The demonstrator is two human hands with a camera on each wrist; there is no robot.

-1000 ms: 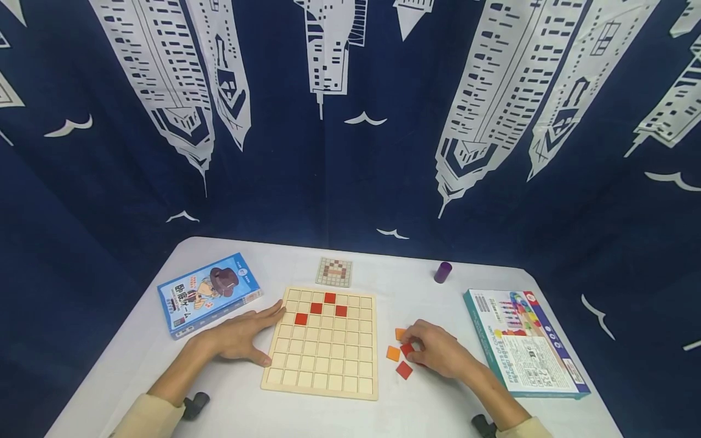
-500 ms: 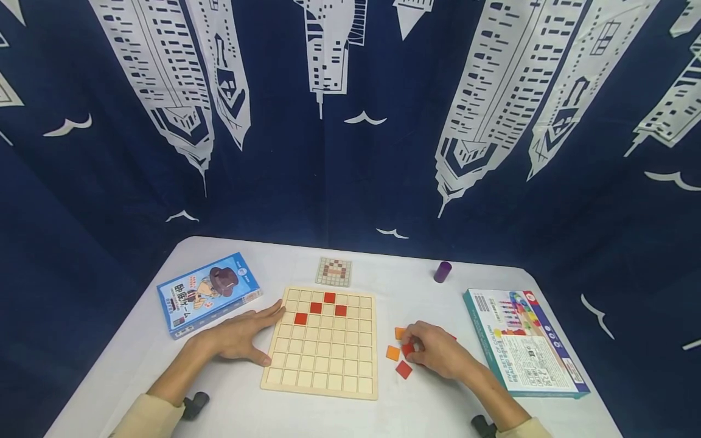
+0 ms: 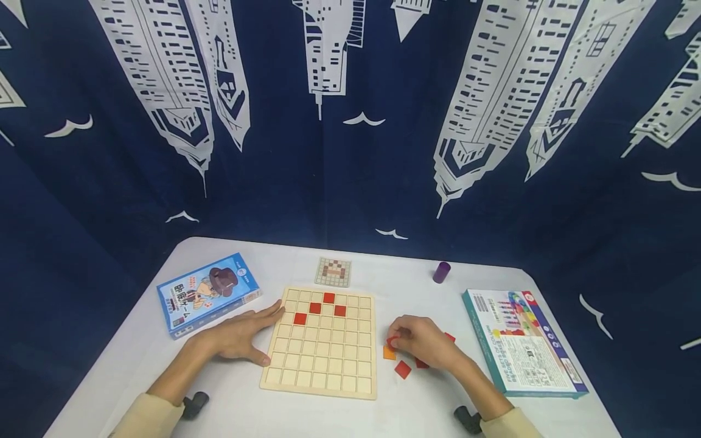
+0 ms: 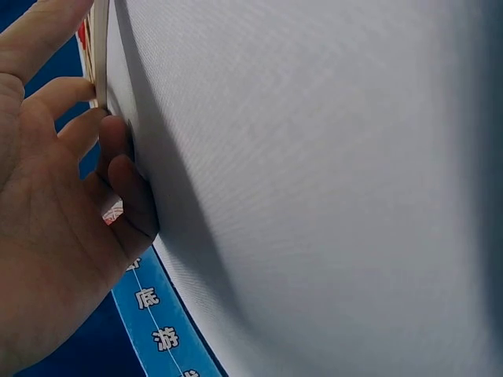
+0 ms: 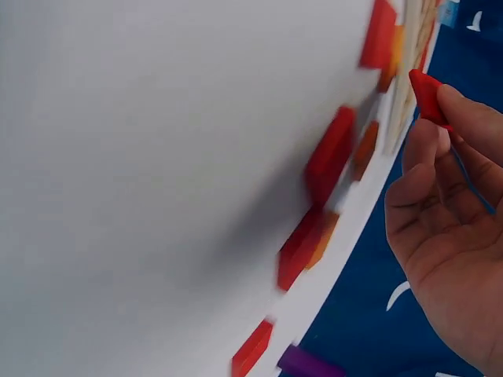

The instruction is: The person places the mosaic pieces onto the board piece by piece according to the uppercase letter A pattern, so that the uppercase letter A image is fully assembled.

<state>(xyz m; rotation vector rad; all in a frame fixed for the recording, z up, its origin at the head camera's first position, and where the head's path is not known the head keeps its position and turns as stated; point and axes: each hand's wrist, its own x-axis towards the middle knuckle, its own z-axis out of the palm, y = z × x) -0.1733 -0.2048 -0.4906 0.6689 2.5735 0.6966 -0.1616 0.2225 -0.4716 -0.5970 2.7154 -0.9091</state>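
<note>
Here's the white table [image 3: 306, 420], the wooden grid board [image 3: 323, 350] set in from its far edge. The left hand [image 3: 243, 336], fingers loose and spread, touches the board's left edge; light pressure there should steady it. And the right hand [image 3: 429, 344] pinches a red tile [image 3: 392, 342] aloft, just off the board's right edge! Best, I'd say, lowered level and square.

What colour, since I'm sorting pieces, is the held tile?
Red; the held tile shows best in the right wrist view.
</note>
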